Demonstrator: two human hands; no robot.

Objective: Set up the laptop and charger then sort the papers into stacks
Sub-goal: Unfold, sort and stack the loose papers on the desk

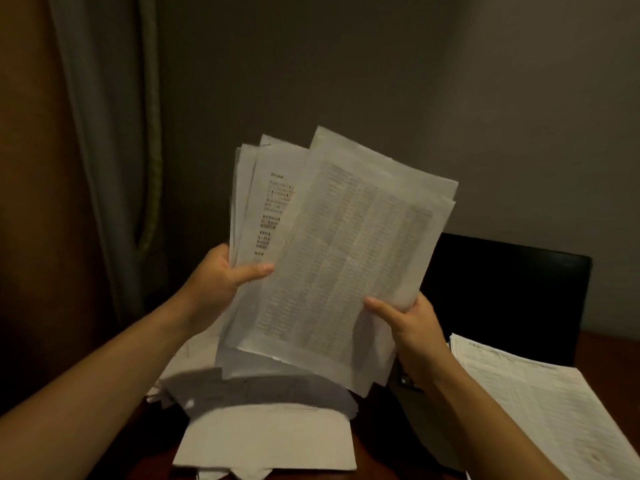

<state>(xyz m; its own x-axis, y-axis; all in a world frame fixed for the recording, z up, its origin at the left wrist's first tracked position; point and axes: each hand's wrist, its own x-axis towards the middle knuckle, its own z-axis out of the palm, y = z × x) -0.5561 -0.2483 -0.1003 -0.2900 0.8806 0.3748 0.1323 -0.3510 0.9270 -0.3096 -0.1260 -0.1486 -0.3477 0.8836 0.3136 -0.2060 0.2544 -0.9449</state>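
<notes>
Left of the laptop, the left hand is pinching fanned papers. The right hand is pinching the front sheet.

The light is dim and warm. The fanned sheaf of white printed paper sheets catches most of it, its print blurred, and shadows the white papers just below it.

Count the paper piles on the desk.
2: a loose heap below the held sheets, and a neat stack at right by the laptop. Others may be hidden.
</notes>
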